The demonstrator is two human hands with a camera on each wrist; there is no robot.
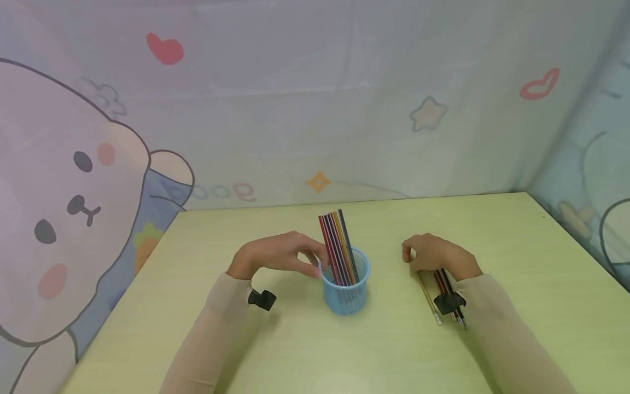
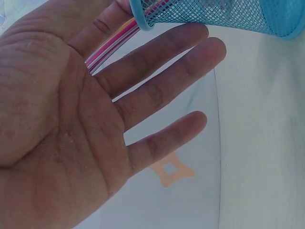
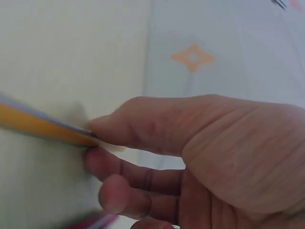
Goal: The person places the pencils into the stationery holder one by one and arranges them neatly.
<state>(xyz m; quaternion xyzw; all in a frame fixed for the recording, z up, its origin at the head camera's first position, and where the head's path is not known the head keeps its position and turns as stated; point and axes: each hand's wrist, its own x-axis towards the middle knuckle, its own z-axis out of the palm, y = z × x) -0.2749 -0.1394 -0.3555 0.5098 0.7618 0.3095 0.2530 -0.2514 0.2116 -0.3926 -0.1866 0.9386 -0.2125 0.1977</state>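
A light-blue mesh pencil cup (image 1: 346, 301) stands upright, with several coloured pencils (image 1: 339, 249) leaning in it. My left hand (image 1: 283, 253) holds its rim between thumb and index finger at the left side. In the left wrist view, the other fingers stretch out straight beside the mesh wall. My right hand (image 1: 435, 256) is low over the table to the right of the cup. It pinches one end of a yellow pencil (image 3: 43, 125) between thumb and index finger. Dark pencils (image 1: 458, 314) lie partly hidden beneath the right wrist.
The light yellow-green table (image 1: 394, 355) runs back to a printed cloth backdrop (image 1: 275, 82) with a bear, hearts and stars. Another cloth (image 1: 600, 137) hangs along the right side. Black wrist straps (image 1: 263, 299) sit at both sleeves.
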